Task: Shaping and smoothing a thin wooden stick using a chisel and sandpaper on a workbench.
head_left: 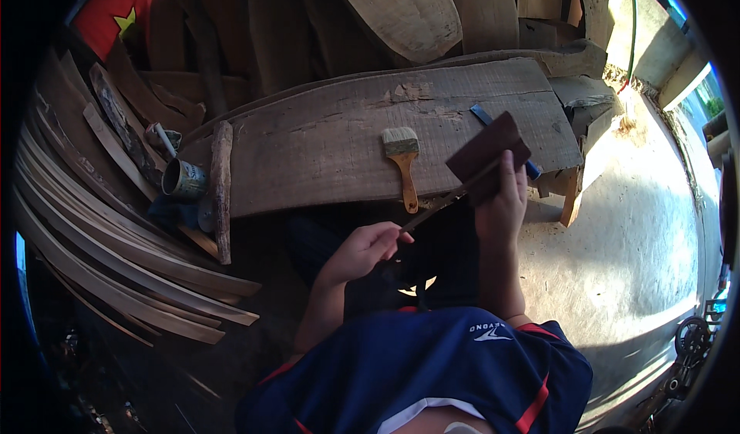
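My left hand is closed around one end of a thin wooden strip, which slants up to the right. At its upper end, my right hand grips a folded dark brown sheet that looks like sandpaper. The strip runs up to this sheet; the exact contact between them is hidden. Beside them, a paintbrush with pale bristles and a wooden handle lies on a broad wooden plank. A blue flat tool lies partly hidden behind the brown sheet.
Long curved wooden strips are stacked at the left. A tin can stands near a rough wooden stick at the plank's left end. Large boards lean at the back, and a red flag hangs at the upper left.
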